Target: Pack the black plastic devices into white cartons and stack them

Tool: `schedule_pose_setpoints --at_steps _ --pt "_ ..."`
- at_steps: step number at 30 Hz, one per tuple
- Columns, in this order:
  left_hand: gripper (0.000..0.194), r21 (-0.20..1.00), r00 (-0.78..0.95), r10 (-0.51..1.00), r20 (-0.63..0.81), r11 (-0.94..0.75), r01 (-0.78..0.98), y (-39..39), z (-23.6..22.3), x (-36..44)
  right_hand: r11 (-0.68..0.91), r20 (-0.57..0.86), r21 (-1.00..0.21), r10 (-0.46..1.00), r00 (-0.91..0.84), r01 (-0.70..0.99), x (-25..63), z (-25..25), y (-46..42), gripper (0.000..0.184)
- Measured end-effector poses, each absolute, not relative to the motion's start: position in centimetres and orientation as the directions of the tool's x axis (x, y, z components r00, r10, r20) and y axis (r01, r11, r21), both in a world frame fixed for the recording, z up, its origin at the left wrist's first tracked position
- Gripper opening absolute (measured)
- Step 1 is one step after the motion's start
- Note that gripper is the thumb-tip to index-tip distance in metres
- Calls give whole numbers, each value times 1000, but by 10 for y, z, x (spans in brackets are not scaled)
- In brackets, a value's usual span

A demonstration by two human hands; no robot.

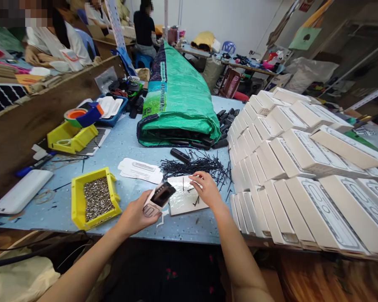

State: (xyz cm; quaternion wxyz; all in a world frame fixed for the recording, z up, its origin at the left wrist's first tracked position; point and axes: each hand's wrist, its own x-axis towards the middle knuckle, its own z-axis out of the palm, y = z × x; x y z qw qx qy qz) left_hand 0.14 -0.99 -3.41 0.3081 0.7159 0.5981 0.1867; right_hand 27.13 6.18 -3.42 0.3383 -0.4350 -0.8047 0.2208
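Observation:
My left hand (138, 216) is wrapped around a small white printed box (151, 208). A black plastic part (164, 193) sticks out of the box's raised end. My right hand (205, 189) is over a white plastic-wrapped pad (179, 201), thumb and fingertips pinched together. What they hold, if anything, is too small to make out. A few thin black sticks (196, 201) lie on the pad. Just behind it is a heap of similar black sticks (192, 167), with a black oblong case (180, 155) beside them. Flattened white cartons (140, 170) lie behind my left hand.
White boxes (302, 159) stand stacked at the right. A green woven sack (182, 92) of black parts lies at the back. To the left are a yellow bin (77, 205) of small metal pieces and another yellow bin (72, 140). Other people sit beyond the table.

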Motion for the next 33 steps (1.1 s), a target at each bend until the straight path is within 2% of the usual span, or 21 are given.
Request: schedule_pose_setpoints --at_steps 2,4,5,7,9,10,11,13,15,17,20,21,23,25,27,31,33 --pt "66 700 91 993 -73 -14 714 -11 -42 5 480 255 -606 873 -416 634 282 -57 76 15" --pt "66 730 36 997 -66 24 683 -11 -48 9 489 195 -602 857 -478 631 286 -68 79 15" --pt "66 744 37 997 -69 27 668 -10 -50 12 475 206 -632 865 -458 613 283 -69 76 13" --pt "68 766 63 995 -76 18 642 -10 -54 17 376 255 -776 921 -294 506 268 -61 63 14" --pt "75 774 82 993 -83 12 634 -10 -57 22 243 235 -930 970 -59 275 244 -47 45 24" --pt "79 774 86 993 -79 6 633 -10 -59 24 202 208 -964 978 17 174 231 -40 36 27" --pt "84 775 85 994 -66 -3 632 -11 -62 26 194 199 -971 979 29 139 219 -34 28 27" --pt "84 775 80 997 -24 -32 631 -12 -67 28 256 243 -938 966 -85 235 202 -27 18 20" --pt "72 771 82 996 21 -68 633 -12 -71 28 345 286 -860 936 -205 375 195 -26 16 14" --pt "51 756 88 995 52 -96 648 -10 -72 28 346 287 -853 936 -203 390 194 -32 18 19" --pt "32 731 130 990 60 -132 670 -7 -71 29 135 120 -982 986 -117 133 192 -49 22 44" --pt "34 733 148 988 49 -136 667 -6 -69 30 44 40 -999 988 -148 26 190 -54 23 48" --pt "54 758 166 986 10 -115 642 -3 -64 32 -64 -35 -992 966 -255 -105 185 -63 23 50" --pt "85 781 147 988 -52 -51 623 -1 -58 35 -15 29 -992 939 -342 -126 181 -65 22 47" --pt "101 787 130 986 -108 5 616 1 -53 37 72 102 -993 922 -373 -94 179 -63 22 42" --pt "99 779 109 981 -159 57 625 4 -50 37 71 77 -997 941 -331 -28 182 -56 25 37" --pt "99 806 143 974 -173 57 589 6 -54 34 176 160 -984 933 -322 19 184 -56 23 35"
